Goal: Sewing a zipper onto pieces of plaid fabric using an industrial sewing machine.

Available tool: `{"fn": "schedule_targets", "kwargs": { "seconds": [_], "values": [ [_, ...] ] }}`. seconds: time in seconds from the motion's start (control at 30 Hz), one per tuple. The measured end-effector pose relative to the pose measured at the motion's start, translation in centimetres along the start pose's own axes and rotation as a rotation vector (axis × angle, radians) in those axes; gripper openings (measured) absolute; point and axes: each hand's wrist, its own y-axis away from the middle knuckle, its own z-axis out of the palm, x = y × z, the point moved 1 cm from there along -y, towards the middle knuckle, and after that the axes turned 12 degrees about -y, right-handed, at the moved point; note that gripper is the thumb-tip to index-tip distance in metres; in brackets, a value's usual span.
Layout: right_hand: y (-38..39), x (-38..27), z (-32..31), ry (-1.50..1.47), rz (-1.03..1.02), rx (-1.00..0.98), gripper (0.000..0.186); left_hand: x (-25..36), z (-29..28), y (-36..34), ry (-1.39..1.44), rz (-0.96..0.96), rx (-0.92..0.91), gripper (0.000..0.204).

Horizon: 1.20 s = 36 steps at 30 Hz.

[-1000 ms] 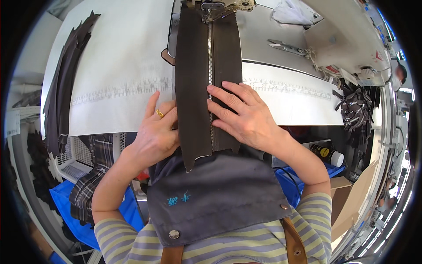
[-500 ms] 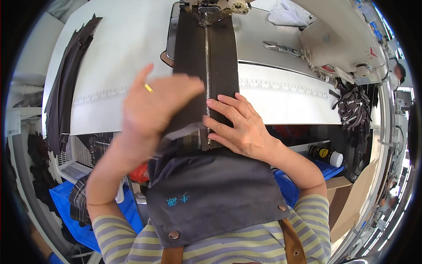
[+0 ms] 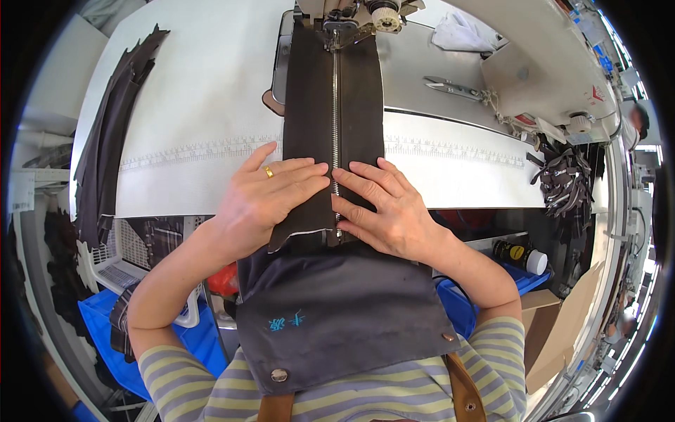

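Observation:
A dark brown fabric strip [image 3: 307, 98] with a metal zipper [image 3: 335, 119] runs lengthwise from beneath the sewing machine's presser foot [image 3: 332, 39] to the table's front edge. My left hand [image 3: 260, 197] lies open on the strip's left half, its ringed finger and neighbours pointing toward the zipper. My right hand [image 3: 383, 211] rests open on the right half, fingers spread, with tips at the zipper. Both hands press on the fabric from above; neither grasps anything visible.
The white ruled table [image 3: 190, 98] bears dark strips [image 3: 116, 133] at left, a tangled bundle [image 3: 566, 179] at right, and scissors [image 3: 450, 87] beside the machine arm [image 3: 534, 84]. Below are blue bins [image 3: 105, 320], a bottle [image 3: 517, 254] and cardboard [image 3: 569, 316]. A person [image 3: 638, 121] is far right.
My left hand lifted from the fabric's left edge and has come down on top of its left half. My right hand has slid slightly toward me along the zipper.

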Motion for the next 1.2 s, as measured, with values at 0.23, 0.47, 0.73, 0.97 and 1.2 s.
{"fn": "schedule_targets", "kwargs": {
  "seconds": [0.23, 0.47, 0.73, 0.97, 1.2],
  "values": [
    [0.1, 0.3, 0.4, 0.001, 0.008, 0.025, 0.041, -0.2, 1.0, 0.3, -0.019, 0.002, 0.027, 0.035],
    [0.2, 0.6, 0.5, -0.004, 0.002, 0.006, 0.040, -0.1, 1.6, 0.5, -0.099, 0.031, 0.065, 0.034],
    [0.0, 0.4, 0.3, 0.011, 0.003, 0.012, 0.038, 0.3, 1.6, 0.8, -0.235, 0.114, 0.029, 0.039],
    [0.2, 0.3, 0.1, -0.024, 0.044, -0.027, 0.051, -0.4, -0.5, 1.0, -0.078, 0.163, -0.219, 0.070],
    [-0.3, 0.3, -0.5, -0.018, 0.044, -0.081, 0.051, -4.3, 0.4, -1.8, 0.147, 0.080, -0.319, 0.056]
  ]
}}
